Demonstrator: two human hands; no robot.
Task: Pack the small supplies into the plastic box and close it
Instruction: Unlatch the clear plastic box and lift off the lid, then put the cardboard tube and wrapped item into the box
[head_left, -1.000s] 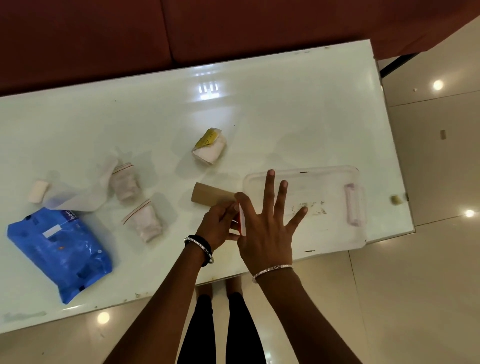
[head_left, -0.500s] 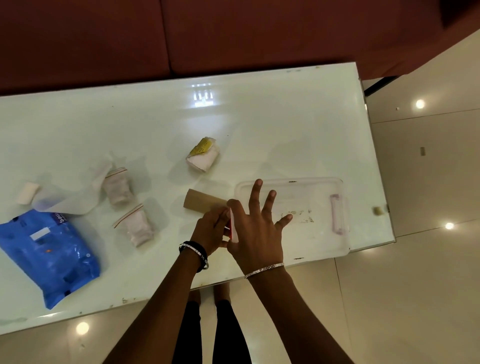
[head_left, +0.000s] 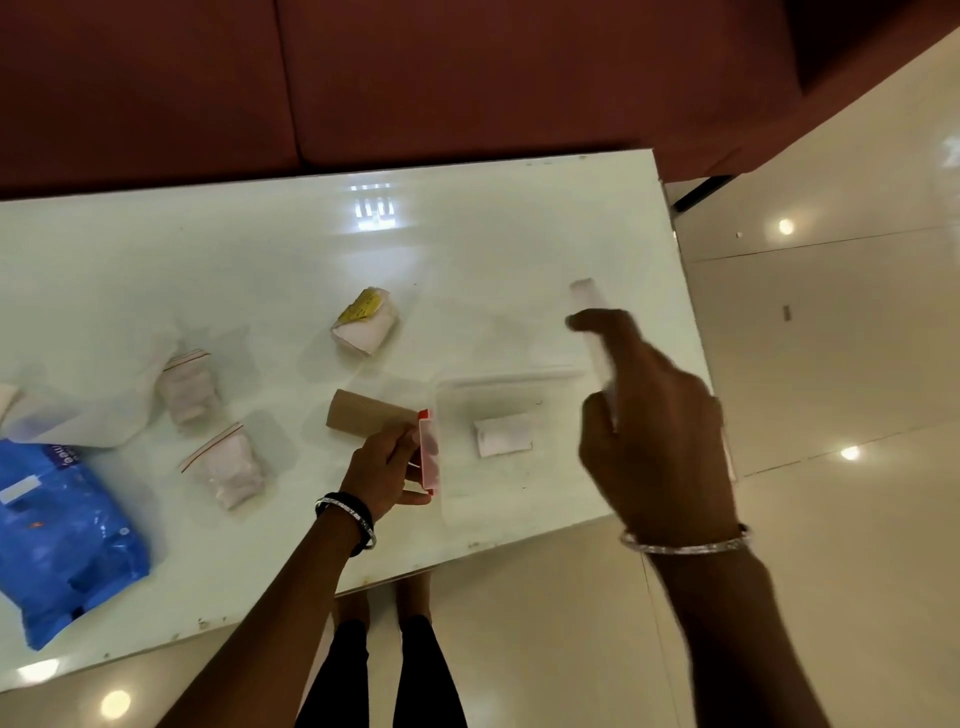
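Note:
The clear plastic box (head_left: 519, 501) stands open near the table's front right corner. A small white folded packet (head_left: 503, 437) lies inside it. My left hand (head_left: 384, 465) grips the box's left end at its red latch (head_left: 429, 452). My right hand (head_left: 657, 421), blurred, holds the clear lid (head_left: 589, 301) raised on edge above the box's right side. Loose on the table to the left are a cardboard tube (head_left: 363, 411), a white packet with a yellow label (head_left: 364, 327) and two small zip bags (head_left: 189, 387) (head_left: 229, 465).
A blue plastic pack (head_left: 57, 535) lies at the front left, with crumpled white paper (head_left: 93, 415) behind it. The glossy white table (head_left: 467, 249) ends just right of the box. A dark red sofa (head_left: 415, 78) runs along its far side. My feet show below the front edge.
My right hand, which lay flat on the shut lid, has lifted the lid up and to the right. The box now stands open and the white packet inside shows. My left hand stays at the latch.

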